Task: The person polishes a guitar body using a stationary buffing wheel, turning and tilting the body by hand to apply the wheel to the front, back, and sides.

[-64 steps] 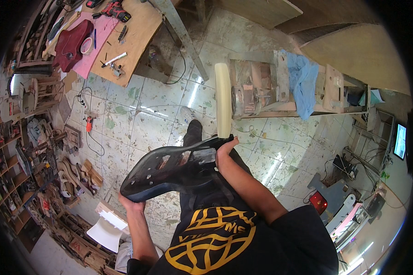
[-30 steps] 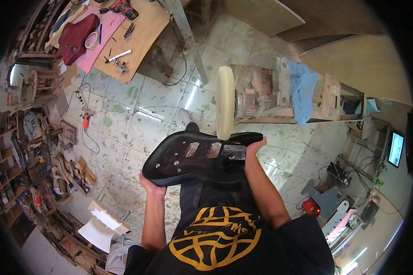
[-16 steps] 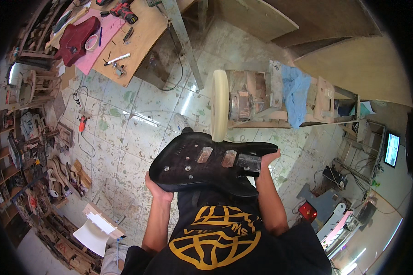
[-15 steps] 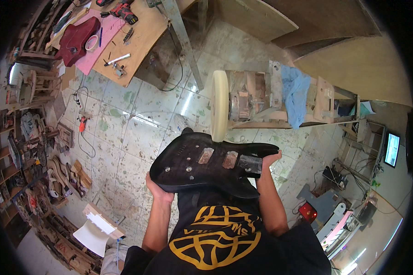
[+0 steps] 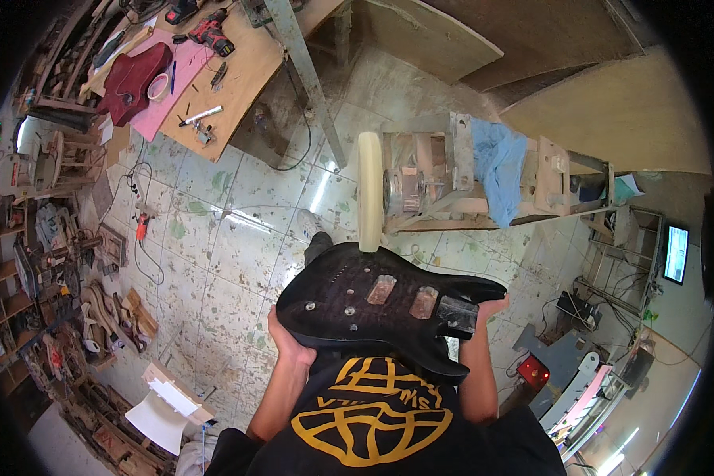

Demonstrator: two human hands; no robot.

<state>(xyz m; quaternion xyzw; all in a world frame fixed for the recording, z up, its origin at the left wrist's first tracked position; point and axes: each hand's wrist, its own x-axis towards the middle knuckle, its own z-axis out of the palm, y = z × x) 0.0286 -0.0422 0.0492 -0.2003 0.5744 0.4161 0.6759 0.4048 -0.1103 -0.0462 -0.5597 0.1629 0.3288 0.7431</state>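
A black electric guitar body lies level in front of my shirt, its top face up with two pickup cavities, a neck pocket and several small holes. My left hand grips its rounded lower end, the fingers hidden beneath. At the horned end by the neck pocket, my right hand is closed around the edge, partly covered by the body. The rim of a pale buffing wheel meets the body's far edge in the picture; whether they touch I cannot tell.
The wheel sits on a motor stand draped with a blue cloth. A wooden workbench at the far left bears a red guitar body and a drill. An orange corded tool lies on the tiled floor.
The guitar body has moved to the right and nearer to me, turning slightly so its right end sits lower. Both hands have moved along with it, still gripping.
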